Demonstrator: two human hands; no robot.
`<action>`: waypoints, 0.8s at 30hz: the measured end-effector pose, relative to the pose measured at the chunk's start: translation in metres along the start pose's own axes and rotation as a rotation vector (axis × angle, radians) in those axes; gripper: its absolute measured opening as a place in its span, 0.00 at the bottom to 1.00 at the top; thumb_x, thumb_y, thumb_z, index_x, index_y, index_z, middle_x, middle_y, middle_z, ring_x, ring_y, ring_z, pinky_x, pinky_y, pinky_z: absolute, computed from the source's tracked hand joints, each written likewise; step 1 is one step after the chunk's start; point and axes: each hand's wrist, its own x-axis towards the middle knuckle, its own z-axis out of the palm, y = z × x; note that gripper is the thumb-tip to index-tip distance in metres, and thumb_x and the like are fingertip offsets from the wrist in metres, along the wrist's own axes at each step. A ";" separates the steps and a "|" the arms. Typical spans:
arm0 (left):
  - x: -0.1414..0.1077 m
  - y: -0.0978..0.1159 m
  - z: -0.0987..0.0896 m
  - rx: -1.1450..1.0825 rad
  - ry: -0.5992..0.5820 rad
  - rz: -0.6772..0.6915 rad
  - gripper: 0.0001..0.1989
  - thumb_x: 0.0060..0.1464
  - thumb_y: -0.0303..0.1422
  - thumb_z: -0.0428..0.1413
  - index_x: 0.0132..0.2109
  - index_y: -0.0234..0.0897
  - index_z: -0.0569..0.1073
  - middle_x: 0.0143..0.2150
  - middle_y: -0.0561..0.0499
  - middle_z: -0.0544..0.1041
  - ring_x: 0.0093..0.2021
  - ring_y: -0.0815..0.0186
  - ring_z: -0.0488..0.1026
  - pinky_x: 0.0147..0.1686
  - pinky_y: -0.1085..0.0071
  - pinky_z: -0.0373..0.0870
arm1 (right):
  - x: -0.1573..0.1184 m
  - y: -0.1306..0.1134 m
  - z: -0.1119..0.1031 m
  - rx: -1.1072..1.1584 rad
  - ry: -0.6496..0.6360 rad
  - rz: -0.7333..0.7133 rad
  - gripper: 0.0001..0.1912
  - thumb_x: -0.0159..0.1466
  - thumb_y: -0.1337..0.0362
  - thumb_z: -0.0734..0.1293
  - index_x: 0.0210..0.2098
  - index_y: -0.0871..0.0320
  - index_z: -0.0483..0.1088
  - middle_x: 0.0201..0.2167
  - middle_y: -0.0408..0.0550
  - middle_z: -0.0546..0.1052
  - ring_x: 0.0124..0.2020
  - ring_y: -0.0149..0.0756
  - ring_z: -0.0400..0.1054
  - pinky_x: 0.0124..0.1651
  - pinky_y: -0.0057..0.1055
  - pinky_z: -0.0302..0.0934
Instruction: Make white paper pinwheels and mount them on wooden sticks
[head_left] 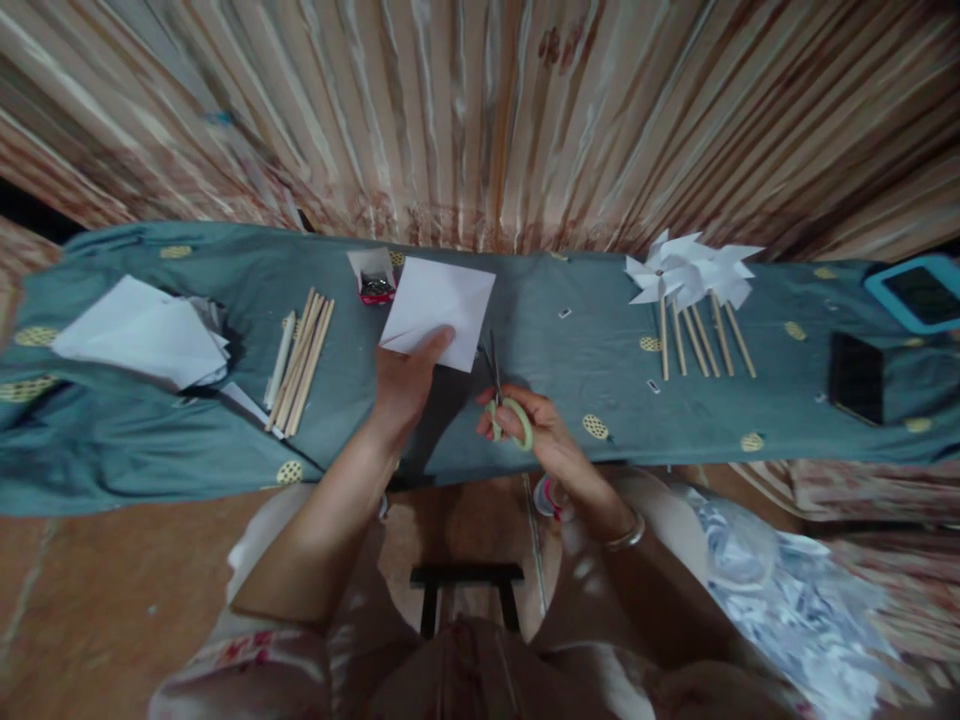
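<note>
My left hand [409,385] grips a square sheet of white paper [442,300] by its near edge, thumb on top and the other fingers hidden beneath. Faint crease lines run across the sheet. In my right hand [529,420] is a pair of scissors [511,418] with pale green handles. The blades point away from me and lie close to the sheet's near right corner; whether they touch it I cannot tell. Just beyond the paper's left side stands a small open box [373,280] of metal pins or tacks.
A stack of white paper [142,335] lies at the left, beside several wooden sticks [304,365]. Several paper pinwheels [690,272] on sticks lie at the right, near a dark phone [856,377] and a blue-framed device [919,292]. A plastic bag [787,590] of paper scraps sits below.
</note>
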 end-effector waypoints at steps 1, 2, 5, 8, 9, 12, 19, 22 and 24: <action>0.002 0.001 -0.002 -0.005 0.002 0.017 0.11 0.40 0.36 0.68 0.32 0.42 0.77 0.37 0.51 0.83 0.51 0.56 0.77 0.48 0.65 0.74 | -0.003 0.000 0.000 -0.003 -0.046 0.015 0.26 0.54 0.41 0.74 0.38 0.56 0.73 0.25 0.42 0.77 0.27 0.30 0.70 0.31 0.27 0.64; 0.004 0.001 -0.003 -0.012 -0.001 0.027 0.10 0.40 0.36 0.68 0.32 0.42 0.77 0.36 0.51 0.83 0.51 0.56 0.77 0.49 0.64 0.74 | -0.005 0.001 -0.001 -0.008 -0.084 0.027 0.26 0.53 0.41 0.75 0.39 0.56 0.74 0.26 0.43 0.78 0.27 0.30 0.70 0.31 0.27 0.65; 0.005 -0.001 -0.005 -0.042 -0.020 0.034 0.09 0.41 0.36 0.68 0.31 0.43 0.76 0.34 0.52 0.82 0.50 0.58 0.78 0.47 0.65 0.75 | -0.009 0.004 -0.001 -0.043 -0.142 0.040 0.25 0.54 0.43 0.75 0.39 0.56 0.74 0.28 0.43 0.78 0.28 0.29 0.70 0.31 0.26 0.64; 0.002 -0.003 -0.003 -0.015 -0.024 0.001 0.09 0.41 0.36 0.68 0.31 0.42 0.77 0.35 0.52 0.82 0.49 0.58 0.78 0.45 0.66 0.75 | -0.009 0.006 -0.001 -0.063 -0.139 0.053 0.25 0.53 0.43 0.76 0.38 0.56 0.74 0.25 0.40 0.75 0.26 0.28 0.68 0.29 0.25 0.62; 0.001 -0.004 -0.002 -0.001 -0.030 -0.014 0.09 0.41 0.36 0.67 0.32 0.42 0.77 0.36 0.52 0.83 0.49 0.58 0.78 0.45 0.66 0.75 | -0.008 0.006 0.000 -0.058 -0.137 0.060 0.25 0.53 0.43 0.76 0.38 0.56 0.74 0.25 0.40 0.75 0.26 0.27 0.67 0.29 0.25 0.62; -0.003 -0.004 0.001 -0.013 -0.043 -0.027 0.09 0.41 0.35 0.67 0.32 0.41 0.77 0.39 0.51 0.83 0.45 0.59 0.78 0.47 0.65 0.75 | -0.007 0.004 0.000 -0.035 -0.123 0.067 0.25 0.52 0.44 0.77 0.38 0.56 0.74 0.26 0.41 0.76 0.26 0.28 0.69 0.31 0.25 0.64; -0.006 -0.004 0.003 -0.024 -0.026 -0.037 0.09 0.40 0.33 0.68 0.32 0.42 0.78 0.38 0.51 0.83 0.46 0.59 0.79 0.46 0.66 0.75 | -0.005 0.003 0.000 -0.027 -0.103 0.051 0.23 0.51 0.44 0.77 0.36 0.55 0.74 0.25 0.40 0.77 0.25 0.28 0.69 0.31 0.26 0.66; -0.006 -0.005 0.004 -0.010 -0.010 -0.053 0.09 0.40 0.34 0.68 0.32 0.41 0.78 0.39 0.51 0.83 0.45 0.58 0.79 0.45 0.66 0.75 | -0.004 0.003 0.000 -0.020 -0.097 0.063 0.24 0.51 0.44 0.77 0.36 0.55 0.75 0.25 0.40 0.77 0.25 0.28 0.69 0.31 0.26 0.65; -0.007 -0.005 0.004 -0.011 -0.009 -0.061 0.10 0.39 0.33 0.68 0.32 0.41 0.78 0.38 0.50 0.83 0.44 0.58 0.79 0.44 0.66 0.75 | -0.004 0.003 0.000 -0.014 -0.095 0.072 0.24 0.50 0.45 0.77 0.36 0.55 0.75 0.25 0.40 0.77 0.25 0.28 0.69 0.31 0.25 0.65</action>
